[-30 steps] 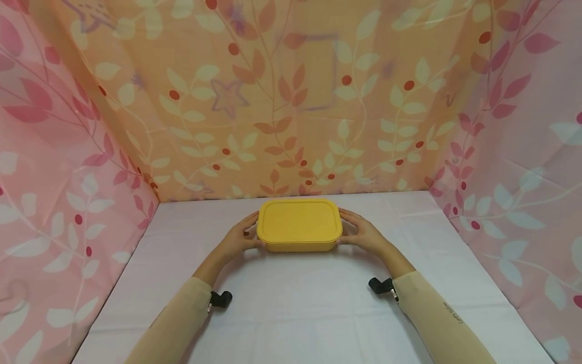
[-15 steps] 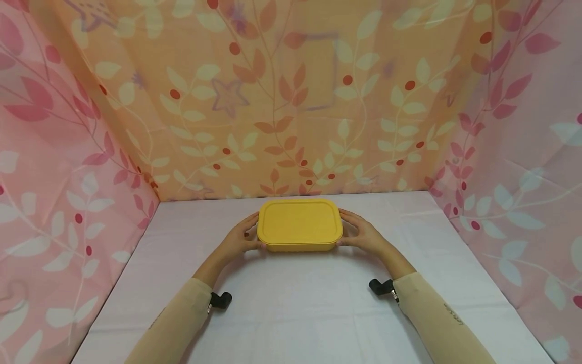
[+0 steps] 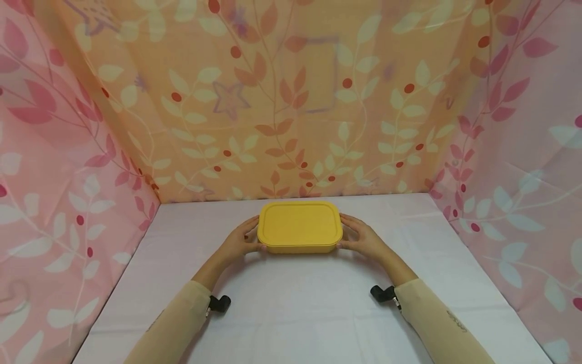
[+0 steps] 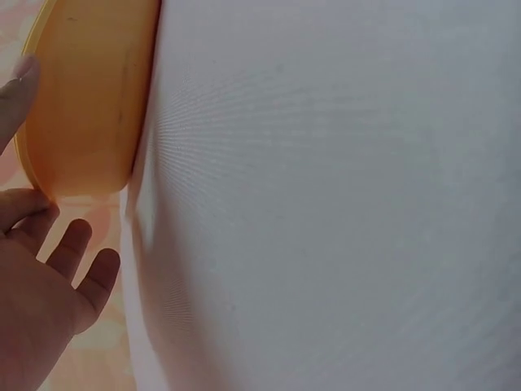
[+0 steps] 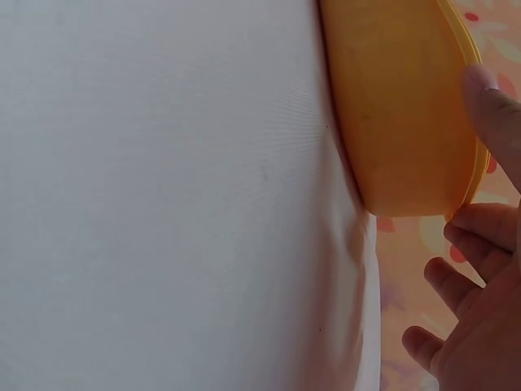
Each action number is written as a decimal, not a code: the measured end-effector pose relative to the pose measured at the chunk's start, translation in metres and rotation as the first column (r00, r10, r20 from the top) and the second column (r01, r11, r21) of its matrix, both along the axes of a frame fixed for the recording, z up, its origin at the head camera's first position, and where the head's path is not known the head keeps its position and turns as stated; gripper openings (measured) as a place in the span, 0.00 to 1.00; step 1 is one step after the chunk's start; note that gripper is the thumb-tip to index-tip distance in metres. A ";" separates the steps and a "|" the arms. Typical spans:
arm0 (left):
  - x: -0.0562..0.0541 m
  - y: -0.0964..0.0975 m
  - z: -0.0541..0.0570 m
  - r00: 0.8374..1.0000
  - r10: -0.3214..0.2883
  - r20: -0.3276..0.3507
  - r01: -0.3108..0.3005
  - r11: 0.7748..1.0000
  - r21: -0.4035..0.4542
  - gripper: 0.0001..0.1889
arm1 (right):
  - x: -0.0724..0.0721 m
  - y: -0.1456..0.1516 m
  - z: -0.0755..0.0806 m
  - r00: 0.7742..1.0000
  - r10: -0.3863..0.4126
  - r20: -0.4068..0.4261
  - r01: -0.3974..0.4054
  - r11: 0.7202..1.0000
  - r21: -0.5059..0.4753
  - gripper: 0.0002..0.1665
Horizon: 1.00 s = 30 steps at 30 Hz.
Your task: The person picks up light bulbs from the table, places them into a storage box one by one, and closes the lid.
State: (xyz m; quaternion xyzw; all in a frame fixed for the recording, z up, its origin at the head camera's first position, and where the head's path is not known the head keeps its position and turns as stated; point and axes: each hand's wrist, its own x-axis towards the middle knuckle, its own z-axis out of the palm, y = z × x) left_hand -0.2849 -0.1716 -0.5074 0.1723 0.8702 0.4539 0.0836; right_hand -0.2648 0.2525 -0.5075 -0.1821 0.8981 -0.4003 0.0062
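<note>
A yellow lidded food container (image 3: 300, 225) sits on the white cloth near the back of the table, its lid on. At its left end my left hand (image 3: 238, 238) holds it, thumb at the front corner and fingers along the side. My right hand (image 3: 365, 238) grips the opposite end in the same way. In the left wrist view the thumb (image 4: 20, 94) lies against the lid's rim, and the lower fingers stand off the wall. The right wrist view has the thumb (image 5: 488, 110) on the rim and the index fingertip at the lid's edge. The container's inside is hidden.
White cloth (image 3: 291, 313) covers the table. Behind it hangs an orange leaf-patterned curtain (image 3: 291, 116), with pink patterned curtains at the left (image 3: 59, 177) and right (image 3: 523, 177). A small black wrist camera is fixed at each sleeve cuff.
The head view has shifted slightly, so the whole scene sits a little lower. Both hands keep their hold on the container, which stays in place on the cloth.
</note>
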 end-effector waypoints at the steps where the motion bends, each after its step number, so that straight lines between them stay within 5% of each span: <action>1: 0.000 0.000 0.000 1.000 0.002 -0.003 -0.002 1.000 0.000 0.56 | 0.000 0.000 0.000 1.000 -0.001 -0.005 0.001 1.000 0.002 0.57; 15: 0.009 -0.004 -0.001 1.000 0.016 -0.023 -0.016 1.000 0.024 0.46 | 0.013 0.001 -0.004 0.993 0.000 -0.114 0.006 0.999 0.052 0.43; 30: 0.038 -0.013 0.005 0.998 0.025 -0.051 -0.025 1.000 0.001 0.41 | 0.038 -0.002 -0.003 0.980 0.041 -0.193 -0.032 0.998 0.046 0.35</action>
